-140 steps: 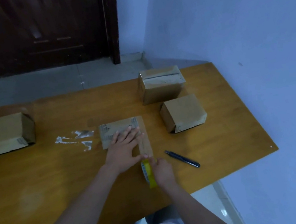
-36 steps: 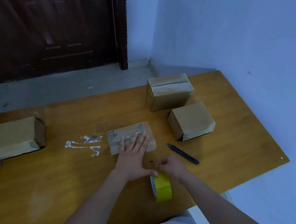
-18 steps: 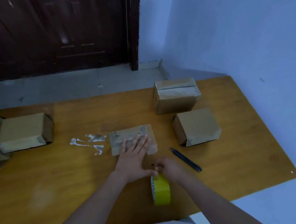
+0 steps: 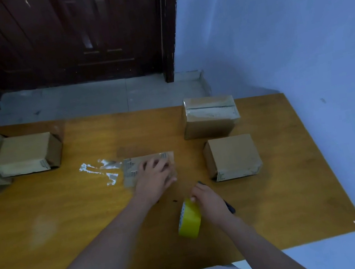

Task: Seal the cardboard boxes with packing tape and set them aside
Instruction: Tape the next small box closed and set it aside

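Note:
A small flattened cardboard box [image 4: 131, 171] lies in the middle of the wooden table [image 4: 69, 219]. My left hand [image 4: 155, 179] presses down on it and covers its right half. Just nearer to me, my right hand [image 4: 209, 201] pinches the top edge of a yellow roll of packing tape [image 4: 190, 221], which stands on its rim on the table. Whether a strip of tape runs from the roll to the box cannot be made out. Two closed boxes stand at the right: one taped across its top [image 4: 209, 118], one plain [image 4: 232, 156].
More cardboard boxes [image 4: 25, 154] are stacked at the table's left edge. Shiny scraps of clear tape [image 4: 101, 168] lie left of the flat box. A dark pen-like cutter [image 4: 230, 208] is partly hidden under my right wrist. A blue wall runs along the right side.
Since the oldest frame my right hand has drawn the tape roll back from the flat box toward me. My left hand stays on the box. The view has tilted upward.

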A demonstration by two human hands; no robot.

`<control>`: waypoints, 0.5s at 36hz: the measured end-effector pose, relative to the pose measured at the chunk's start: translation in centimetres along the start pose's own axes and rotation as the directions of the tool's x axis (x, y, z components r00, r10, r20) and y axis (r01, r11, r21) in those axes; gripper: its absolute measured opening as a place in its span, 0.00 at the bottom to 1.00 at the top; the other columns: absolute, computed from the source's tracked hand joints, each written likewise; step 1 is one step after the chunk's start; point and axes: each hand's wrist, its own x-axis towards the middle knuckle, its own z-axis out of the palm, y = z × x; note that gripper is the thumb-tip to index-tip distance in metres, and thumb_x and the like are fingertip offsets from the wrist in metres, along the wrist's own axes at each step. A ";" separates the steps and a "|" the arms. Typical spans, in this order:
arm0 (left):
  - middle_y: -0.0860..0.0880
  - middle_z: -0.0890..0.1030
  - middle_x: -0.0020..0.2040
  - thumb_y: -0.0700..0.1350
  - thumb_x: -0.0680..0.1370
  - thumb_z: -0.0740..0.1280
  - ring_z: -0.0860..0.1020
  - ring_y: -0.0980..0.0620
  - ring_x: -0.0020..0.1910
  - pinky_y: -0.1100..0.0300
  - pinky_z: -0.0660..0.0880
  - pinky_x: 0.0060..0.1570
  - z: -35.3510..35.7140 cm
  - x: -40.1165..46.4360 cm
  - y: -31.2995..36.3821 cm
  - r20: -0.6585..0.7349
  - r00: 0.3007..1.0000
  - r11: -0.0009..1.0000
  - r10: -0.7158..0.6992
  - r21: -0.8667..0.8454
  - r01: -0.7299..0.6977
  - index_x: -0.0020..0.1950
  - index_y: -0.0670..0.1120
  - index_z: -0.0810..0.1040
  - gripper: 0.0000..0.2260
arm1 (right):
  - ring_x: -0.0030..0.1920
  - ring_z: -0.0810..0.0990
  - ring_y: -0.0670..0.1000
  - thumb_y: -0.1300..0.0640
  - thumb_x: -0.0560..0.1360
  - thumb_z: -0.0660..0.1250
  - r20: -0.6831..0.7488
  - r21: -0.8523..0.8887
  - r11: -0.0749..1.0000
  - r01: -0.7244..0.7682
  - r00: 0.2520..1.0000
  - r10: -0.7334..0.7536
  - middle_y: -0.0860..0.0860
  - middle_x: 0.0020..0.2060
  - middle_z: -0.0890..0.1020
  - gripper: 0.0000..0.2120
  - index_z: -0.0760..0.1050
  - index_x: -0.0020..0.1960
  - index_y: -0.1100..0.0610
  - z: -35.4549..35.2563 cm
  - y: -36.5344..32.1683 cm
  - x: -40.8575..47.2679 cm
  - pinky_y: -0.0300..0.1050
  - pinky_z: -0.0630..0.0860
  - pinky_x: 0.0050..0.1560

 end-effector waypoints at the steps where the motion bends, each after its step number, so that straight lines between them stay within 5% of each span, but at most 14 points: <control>1: 0.52 0.78 0.54 0.57 0.74 0.67 0.71 0.46 0.51 0.47 0.73 0.48 0.3 -0.1 -0.2 -0.022 1.000 1.000 0.022 0.000 -0.022 0.50 0.51 0.82 0.13 | 0.44 0.67 0.51 0.64 0.80 0.55 0.005 0.007 1.000 0.000 1.000 0.000 0.51 0.42 0.68 0.08 0.69 0.44 0.57 -0.1 0.1 0.0 0.46 0.63 0.41; 4: 0.51 0.76 0.55 0.58 0.76 0.56 0.71 0.45 0.50 0.48 0.69 0.51 0.9 -0.5 -0.5 -0.022 0.997 0.997 0.068 0.035 -0.067 0.55 0.50 0.81 0.20 | 0.43 0.65 0.49 0.63 0.81 0.54 0.020 0.031 0.999 0.016 1.000 -0.017 0.51 0.42 0.67 0.09 0.67 0.43 0.55 -0.2 0.4 -0.1 0.43 0.59 0.40; 9: 0.50 0.70 0.58 0.60 0.79 0.52 0.68 0.44 0.52 0.46 0.63 0.56 2.2 -0.8 -1.4 -0.067 0.985 0.987 0.159 0.026 -0.157 0.64 0.46 0.74 0.24 | 0.43 0.65 0.48 0.63 0.80 0.54 0.014 0.052 0.998 0.040 0.999 -0.041 0.47 0.38 0.65 0.09 0.65 0.43 0.54 -0.6 0.7 -0.3 0.42 0.57 0.38; 11: 0.50 0.69 0.59 0.58 0.76 0.57 0.68 0.44 0.53 0.45 0.62 0.58 2.2 -0.9 -1.6 -0.069 0.982 0.984 0.178 0.045 -0.175 0.66 0.46 0.69 0.24 | 0.42 0.64 0.48 0.64 0.80 0.54 0.001 0.074 0.996 0.052 0.999 -0.052 0.43 0.36 0.62 0.09 0.65 0.42 0.55 -0.6 0.9 -0.3 0.43 0.56 0.36; 14: 0.49 0.69 0.59 0.54 0.70 0.71 0.68 0.44 0.52 0.44 0.61 0.60 2.0 -0.9 -1.3 -0.110 0.981 0.986 0.163 0.053 -0.158 0.65 0.43 0.75 0.27 | 0.41 0.65 0.49 0.63 0.80 0.55 -0.030 0.115 0.991 0.067 0.998 -0.064 0.43 0.35 0.62 0.09 0.69 0.42 0.56 -0.3 1.1 -0.3 0.43 0.56 0.37; 18: 0.49 0.69 0.57 0.51 0.62 0.80 0.68 0.45 0.53 0.41 0.73 0.57 0.9 -1.0 -0.3 -0.083 0.993 0.995 0.083 0.062 -0.078 0.63 0.43 0.79 0.31 | 0.41 0.66 0.50 0.62 0.80 0.56 -0.017 0.145 0.986 0.078 0.997 -0.076 0.47 0.37 0.65 0.09 0.70 0.42 0.57 -0.2 1.0 -0.2 0.45 0.60 0.39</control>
